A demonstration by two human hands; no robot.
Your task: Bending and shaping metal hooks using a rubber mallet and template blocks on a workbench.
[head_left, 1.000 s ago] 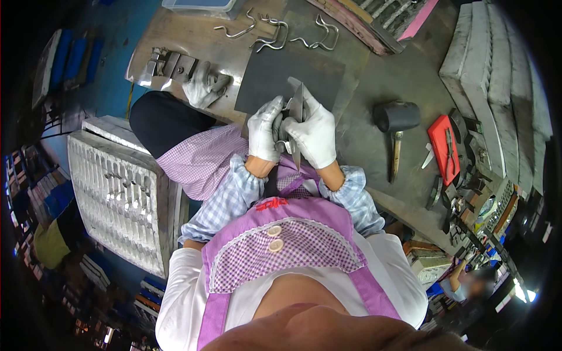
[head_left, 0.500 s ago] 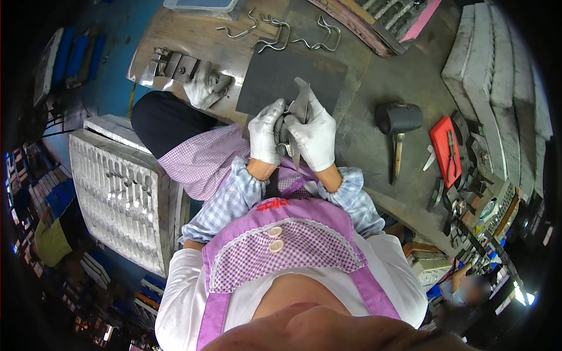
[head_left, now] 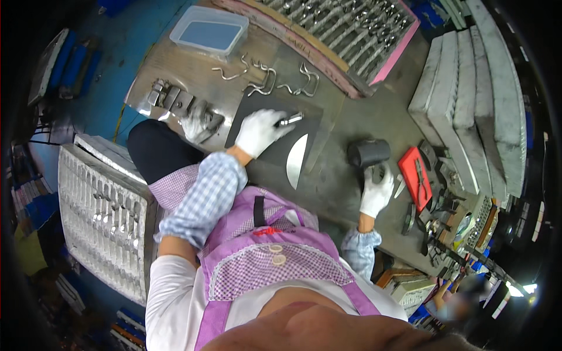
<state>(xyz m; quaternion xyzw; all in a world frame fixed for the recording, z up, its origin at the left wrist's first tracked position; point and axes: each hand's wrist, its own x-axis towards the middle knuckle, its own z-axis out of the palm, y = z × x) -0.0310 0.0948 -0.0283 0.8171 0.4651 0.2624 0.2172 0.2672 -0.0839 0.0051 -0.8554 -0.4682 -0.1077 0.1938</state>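
My gloved left hand [head_left: 257, 133] is closed on a small shiny metal piece [head_left: 291, 119] over a dark square mat [head_left: 313, 111]. The piece's inner end is hidden by the fingers. To the right of that hand lies a flat half-moon metal plate [head_left: 297, 161], partly past the mat's edge. My gloved right hand [head_left: 376, 193] has its fingers curled round the handle of a black-headed mallet [head_left: 369, 152]. The mallet's head rests on the metal bench, and the hand covers most of its handle.
Bent metal rods [head_left: 262, 79] lie beyond the mat, near a clear plastic tub [head_left: 209, 32]. A metal fixture [head_left: 171, 97] and a crumpled grey glove [head_left: 201, 123] sit at left. Pliers lie on a red tray [head_left: 414, 175] at right. Stacked grey foam slabs [head_left: 430, 96] stand behind.
My hands have parted. The left moved up over the mat with the metal piece; the right went to the mallet. The half-moon plate now lies down. The view has shifted.
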